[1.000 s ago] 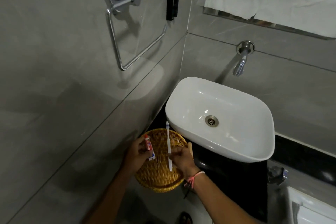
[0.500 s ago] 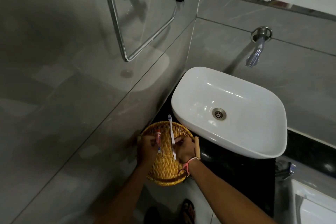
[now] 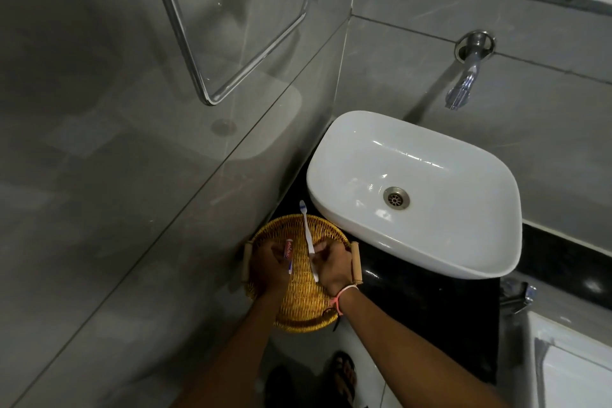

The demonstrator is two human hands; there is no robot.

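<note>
The place is a small bathroom with grey tiled walls and a black counter [image 3: 430, 315] in the corner. Over this counter the two hands are close together, side by side. The left hand [image 3: 269, 267] has its fingers curled around a small red and white toothpaste tube [image 3: 289, 253], which points away from the person. The right hand [image 3: 332, 267] pinches the handle of a white toothbrush [image 3: 308, 235]; the brush head points away too and reaches past the far rim of the basket. A pink wristband [image 3: 342, 295] is on the right wrist.

Both hands are over a round woven basket [image 3: 304, 305] with a wooden handle [image 3: 355, 262] on each side. I cannot tell if the tube or the brush touches the basket floor. The basket sits on the counter, just beside a white sink [image 3: 463, 225] with a metal drain [image 3: 396, 198]. A tap [image 3: 463, 89] comes out of the wall above the sink, and a chrome towel ring [image 3: 198, 43] hangs on the left wall. Below, a foot in a sandal [image 3: 344, 371] stands on the floor.
</note>
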